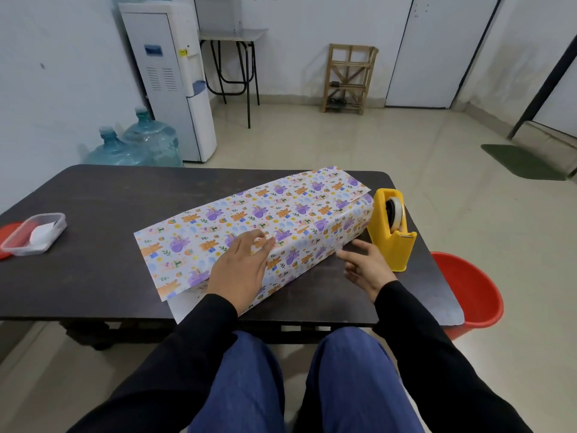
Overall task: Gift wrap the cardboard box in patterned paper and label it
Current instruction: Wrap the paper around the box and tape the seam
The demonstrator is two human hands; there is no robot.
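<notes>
Writing: the patterned paper (pixel 193 239) carries only pictures: purple and orange animals, rainbows, stars. The small yellow tag on the water cooler (pixel 175 89) is too small to read.
Task item: one long box (pixel 324 214), fully covered by the paper, lies slantwise across the middle of the dark worktop (pixel 103 195). A loose flap of the sheet runs past its left end, white underside showing at the near edge.
Your left hand (pixel 240 270): rests palm-down on top of the box near its front edge, fingers (pixel 260 242) straight and slightly apart, pressing the paper flat.
Your right hand (pixel 365 267): held just off the box's near side, fingers (pixel 346 254) spread and loosely bent, holding nothing.
Tape: one yellow tape dispenser (pixel 392 242) with one roll (pixel 396 214) stands upright at the box's right end, just beside your right hand.
Tub: one clear plastic tub (pixel 40 235) at the worktop's left edge, something white inside, lying partly on one red lid (pixel 9 237).
Off the worktop: one red bucket (pixel 474 292) on the floor at right; two blue water bottles (pixel 137 142) beside the cooler; one wooden rack (pixel 348 78) and one small metal-legged table (pixel 234 54) by the far wall; one green mat (pixel 521 160).
Obstruction: your left hand and sleeve hide part of the box's near edge.
</notes>
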